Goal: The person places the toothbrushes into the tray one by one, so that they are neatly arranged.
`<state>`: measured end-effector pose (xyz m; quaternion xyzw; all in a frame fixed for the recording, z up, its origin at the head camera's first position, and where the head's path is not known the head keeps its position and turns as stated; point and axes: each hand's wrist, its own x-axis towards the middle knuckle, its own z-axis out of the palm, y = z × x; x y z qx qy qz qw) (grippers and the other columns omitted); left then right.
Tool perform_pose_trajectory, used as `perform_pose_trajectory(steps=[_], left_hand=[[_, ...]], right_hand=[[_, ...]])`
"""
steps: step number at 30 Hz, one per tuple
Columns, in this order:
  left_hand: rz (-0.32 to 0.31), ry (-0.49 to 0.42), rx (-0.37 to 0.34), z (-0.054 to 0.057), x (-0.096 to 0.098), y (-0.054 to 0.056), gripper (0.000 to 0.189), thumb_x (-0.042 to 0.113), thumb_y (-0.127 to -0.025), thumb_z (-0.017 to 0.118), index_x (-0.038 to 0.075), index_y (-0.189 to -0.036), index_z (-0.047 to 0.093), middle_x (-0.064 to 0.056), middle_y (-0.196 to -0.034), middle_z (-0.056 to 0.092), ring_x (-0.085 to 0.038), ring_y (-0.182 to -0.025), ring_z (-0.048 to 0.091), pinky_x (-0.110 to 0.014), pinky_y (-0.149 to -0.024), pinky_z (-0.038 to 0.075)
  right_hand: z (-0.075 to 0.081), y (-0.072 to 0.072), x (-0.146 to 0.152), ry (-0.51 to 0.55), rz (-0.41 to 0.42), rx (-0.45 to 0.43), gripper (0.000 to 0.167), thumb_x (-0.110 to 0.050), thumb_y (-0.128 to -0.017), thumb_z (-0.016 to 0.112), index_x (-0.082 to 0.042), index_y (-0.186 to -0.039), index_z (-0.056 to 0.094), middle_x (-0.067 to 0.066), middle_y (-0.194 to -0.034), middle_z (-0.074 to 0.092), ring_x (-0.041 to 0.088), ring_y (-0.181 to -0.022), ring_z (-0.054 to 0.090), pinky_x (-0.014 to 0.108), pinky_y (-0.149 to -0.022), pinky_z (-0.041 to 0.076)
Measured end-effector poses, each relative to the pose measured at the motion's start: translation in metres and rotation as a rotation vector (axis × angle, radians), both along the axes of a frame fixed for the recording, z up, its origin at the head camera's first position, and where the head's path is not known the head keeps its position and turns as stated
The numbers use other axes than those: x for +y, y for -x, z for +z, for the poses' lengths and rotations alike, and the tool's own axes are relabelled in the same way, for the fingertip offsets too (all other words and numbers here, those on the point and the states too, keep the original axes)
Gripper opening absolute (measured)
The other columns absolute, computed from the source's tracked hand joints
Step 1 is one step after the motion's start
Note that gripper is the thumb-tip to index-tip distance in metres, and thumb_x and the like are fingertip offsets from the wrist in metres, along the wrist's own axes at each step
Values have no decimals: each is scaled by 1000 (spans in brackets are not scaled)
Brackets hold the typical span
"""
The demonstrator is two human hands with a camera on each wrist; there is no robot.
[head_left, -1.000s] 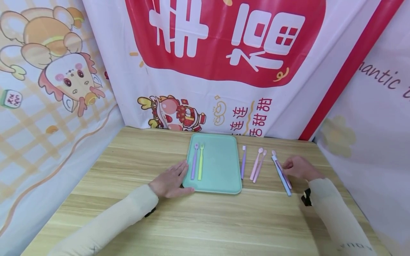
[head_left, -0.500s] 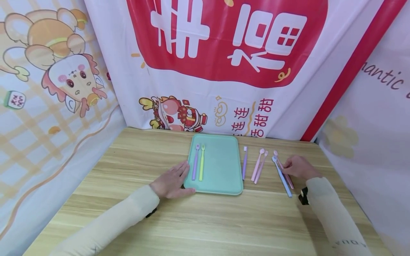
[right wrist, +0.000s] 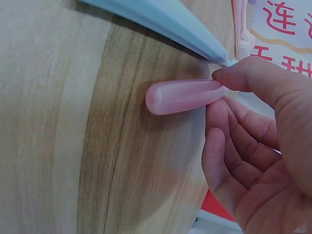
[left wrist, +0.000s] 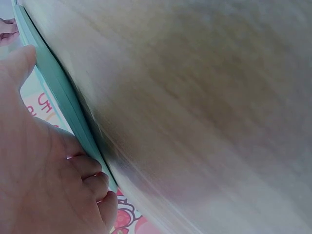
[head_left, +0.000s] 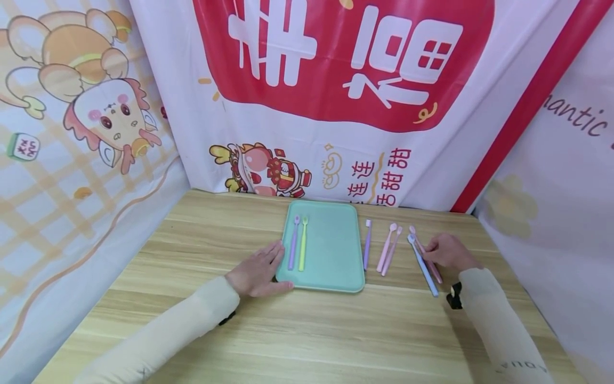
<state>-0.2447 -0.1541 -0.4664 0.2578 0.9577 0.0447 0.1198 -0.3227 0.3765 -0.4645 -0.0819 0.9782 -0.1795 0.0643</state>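
Tray (head_left: 333, 245), near-L corner against our straight-fingered L hand (head_left: 259, 270), could skid if we lean, & toward R edge of bench (head_left: 336, 333) blue brush (head_left: 424, 268) could get dragged if our R hand (head_left: 451, 252), pinching pink brush (right wrist: 183, 96) just beside, swings L; pink one's head shows in head cam, not R wrist.

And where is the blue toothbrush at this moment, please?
In the head view, the blue toothbrush lies at right on the wooden table, just left of the pink toothbrush that the right hand pinches.
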Motion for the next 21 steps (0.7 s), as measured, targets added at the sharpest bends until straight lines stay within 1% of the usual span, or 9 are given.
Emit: perform_pose_trajectory(steps=[3, 10, 14, 18, 21], left_hand=[[-5, 1, 4, 0, 1, 0, 103, 75, -101, 45, -1, -167, 21, -19, -177, 15, -34, -166, 16, -52, -134, 23], [-5, 4, 1, 0, 0, 0, 103, 74, -101, 44, -1, -167, 20, -19, -178, 14, -35, -166, 14, -52, -135, 22], [-7, 2, -5, 0, -1, 0, 103, 75, -101, 44, -1, -167, 19, -19, -178, 13, -35, -166, 14, -51, -135, 21], [-9, 8, 3, -2, -1, 1, 104, 76, -101, 42, 0, -167, 20, -18, -178, 13, -34, -166, 14, -51, -135, 21], [-11, 10, 9, -3, -1, 2, 104, 77, -100, 42, 0, -167, 20, -18, -178, 14, -34, -166, 14, -51, -135, 22]], right_hand=[[1, -2, 1, 5, -7, 5, 16, -19, -89, 81, -4, -92, 81, 3, -81, 76, 18, -80, 66, 34, -75, 53], [7, -9, 0, 48, -68, -37, 17, -19, -89, 81, -3, -94, 77, 7, -86, 75, 21, -80, 65, 30, -70, 50], [12, -12, 1, 48, -60, -22, 17, -20, -90, 81, -3, -93, 78, 8, -88, 75, 22, -82, 65, 30, -70, 51], [17, -14, 1, 47, -42, 3, 17, -19, -91, 79, -2, -92, 78, 8, -86, 76, 20, -79, 66, 30, -69, 53], [22, -16, 1, 73, -26, 10, 17, -17, -92, 78, 0, -91, 78, 9, -85, 76, 19, -76, 66, 30, -68, 55]])
